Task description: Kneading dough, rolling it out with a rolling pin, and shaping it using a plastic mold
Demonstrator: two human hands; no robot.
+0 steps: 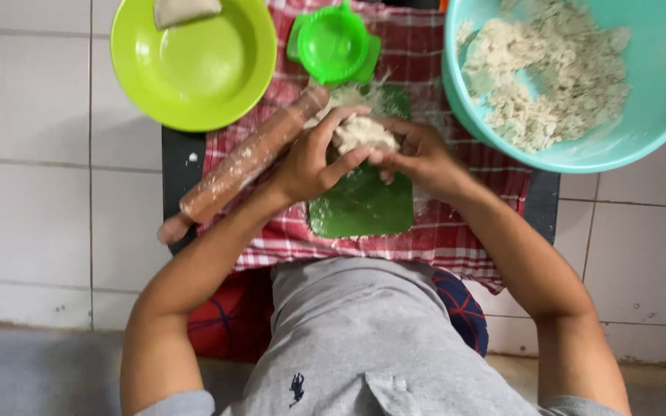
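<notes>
Fingers [346, 122] of the left hand [311, 158] curl over the top of a pale dough lump [360, 132], and the right hand [419, 156] cups it from the other side, so both hands are clamped on the dough, which sits between them, just above centre of the frame and over the upper part of a green board [361, 204]

Going left to right: at upper left sits a lime plate [194, 73] with a pale piece of dough [184, 9] at its far rim. Next, a floured wooden rolling pin [244, 160] lies slantwise, its long axis running from lower left up toward the dough; its upper end comes just beside the left fingers, well nearer that hand than the right. Above the dough, at top centre, is a small green round press [333, 44]. Board, pin and press rest on a red checked cloth [456, 231] spread over a dark desk [181, 166]. At upper right a teal bowl [657, 100] holds crumbly flour mix [553, 73], near the right wrist but apart from it

The dough is pinched from both sides, thumbs underneath and hidden. Whether it touches the board or is lifted just off it cannot be told. White floor tiles [32, 154] surround the desk
</notes>
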